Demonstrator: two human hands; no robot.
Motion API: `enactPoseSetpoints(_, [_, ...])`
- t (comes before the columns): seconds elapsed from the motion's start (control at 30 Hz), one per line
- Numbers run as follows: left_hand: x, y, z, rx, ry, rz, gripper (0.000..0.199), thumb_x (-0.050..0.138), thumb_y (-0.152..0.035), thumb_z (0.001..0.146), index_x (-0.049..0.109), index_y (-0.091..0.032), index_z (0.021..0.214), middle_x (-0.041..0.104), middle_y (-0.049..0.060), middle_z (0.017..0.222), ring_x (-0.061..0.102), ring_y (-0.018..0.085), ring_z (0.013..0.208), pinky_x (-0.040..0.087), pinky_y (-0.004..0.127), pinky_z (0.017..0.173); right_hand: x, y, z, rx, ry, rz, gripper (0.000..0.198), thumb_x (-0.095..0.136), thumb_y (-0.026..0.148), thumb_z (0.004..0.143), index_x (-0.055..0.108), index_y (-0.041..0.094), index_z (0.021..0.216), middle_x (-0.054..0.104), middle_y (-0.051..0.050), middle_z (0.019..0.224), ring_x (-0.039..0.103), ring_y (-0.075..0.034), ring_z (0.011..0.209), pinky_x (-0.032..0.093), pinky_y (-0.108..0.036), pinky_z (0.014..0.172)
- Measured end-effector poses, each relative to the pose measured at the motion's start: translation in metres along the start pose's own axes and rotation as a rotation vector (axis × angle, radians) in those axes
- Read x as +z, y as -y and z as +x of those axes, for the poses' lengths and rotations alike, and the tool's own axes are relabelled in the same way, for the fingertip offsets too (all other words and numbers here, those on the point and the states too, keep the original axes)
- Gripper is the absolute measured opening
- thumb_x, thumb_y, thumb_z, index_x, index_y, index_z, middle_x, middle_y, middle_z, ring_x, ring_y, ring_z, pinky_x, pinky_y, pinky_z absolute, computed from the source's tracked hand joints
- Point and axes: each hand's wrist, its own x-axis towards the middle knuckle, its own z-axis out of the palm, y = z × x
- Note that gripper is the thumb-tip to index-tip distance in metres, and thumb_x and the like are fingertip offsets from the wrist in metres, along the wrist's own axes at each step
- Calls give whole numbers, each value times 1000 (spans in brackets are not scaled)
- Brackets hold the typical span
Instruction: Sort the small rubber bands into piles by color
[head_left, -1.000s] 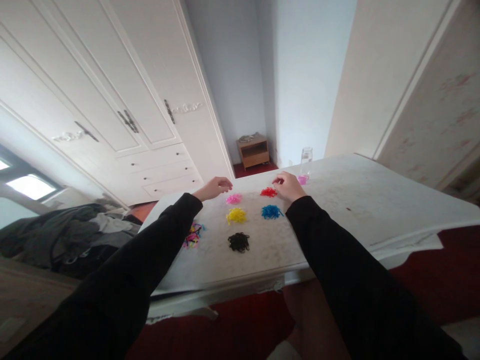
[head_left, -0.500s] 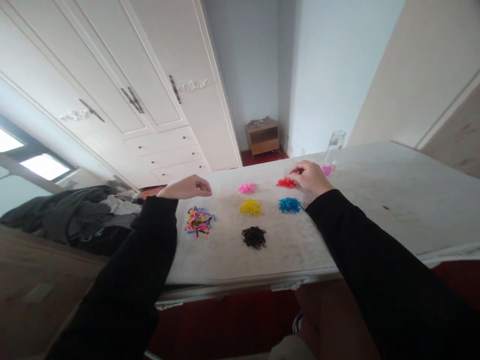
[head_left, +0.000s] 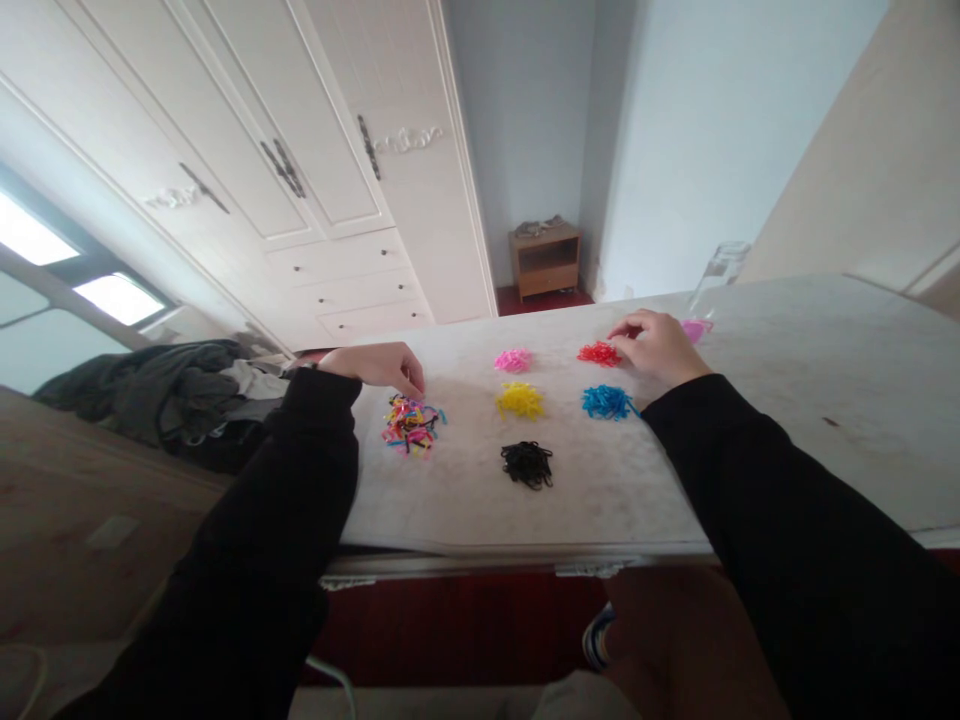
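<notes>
My left hand [head_left: 388,368] hangs at the back edge of a pile of mixed-colour rubber bands [head_left: 411,428], its fingers bent down and closed together; whether a band is between them is too small to see. At the far side of the table, my right hand [head_left: 660,346] is pinched beside a pile of red rubber bands [head_left: 598,354], fingertips at its right edge. What those fingertips hold, if anything, cannot be made out. A pile of blue rubber bands [head_left: 606,402] lies just in front of the right wrist.
Between my hands lie piles of pink rubber bands [head_left: 513,360], yellow rubber bands [head_left: 520,400] and black rubber bands [head_left: 527,464] on the white table [head_left: 450,510]. A clear glass bottle [head_left: 720,275] and a pink object [head_left: 697,329] stand beyond my right hand. Clothes [head_left: 180,395] are heaped at the left.
My left hand has come down toward the mixed pile, its fingers now pointing downward. My right hand stays by the red pile. The whole view has shifted a little.
</notes>
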Motion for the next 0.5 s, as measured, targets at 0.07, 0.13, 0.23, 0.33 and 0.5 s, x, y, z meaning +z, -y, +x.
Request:
enactPoseSetpoints(0.07, [2, 0, 3, 15, 8, -20, 19, 85, -43, 61, 85, -25, 68, 78, 2, 67, 65, 19, 65, 45, 27, 65, 0, 0, 0, 6, 7, -9, 10, 67, 21, 75, 76, 21, 71, 76, -6, 82, 65, -21, 76, 52, -33, 73])
enactPoseSetpoints(0.13, [4, 0, 4, 35, 0, -35, 18, 84, -42, 61, 84, -24, 65, 76, 1, 63, 63, 18, 61, 44, 27, 62, -1, -1, 0, 7, 13, -14, 9, 68, 22, 76, 76, 22, 72, 76, -6, 82, 66, -22, 77, 52, -34, 73])
enactPoseSetpoints(0.23, [3, 0, 3, 37, -28, -30, 22, 83, -45, 64, 82, -23, 65, 73, 1, 62, 60, 17, 61, 42, 26, 62, -1, -1, 0, 7, 10, -23, 10, 67, 20, 76, 76, 22, 72, 76, -6, 83, 67, -22, 78, 53, -34, 74])
enactPoseSetpoints(0.33, [-1, 3, 0, 10, -62, 0, 26, 79, -48, 66, 80, -22, 65, 72, 1, 64, 59, 17, 63, 43, 27, 63, 0, -2, 0, 10, 8, -29, 10, 67, 19, 75, 76, 22, 73, 77, -6, 83, 67, -22, 77, 53, -33, 74])
enactPoseSetpoints(0.5, [-7, 13, -5, -41, -120, 81, 26, 79, -49, 65, 82, -23, 68, 75, 2, 65, 59, 18, 64, 42, 27, 63, 0, -2, 0, 3, 44, -32, 12, 66, 19, 76, 78, 22, 72, 78, -5, 83, 67, -21, 76, 53, -33, 74])
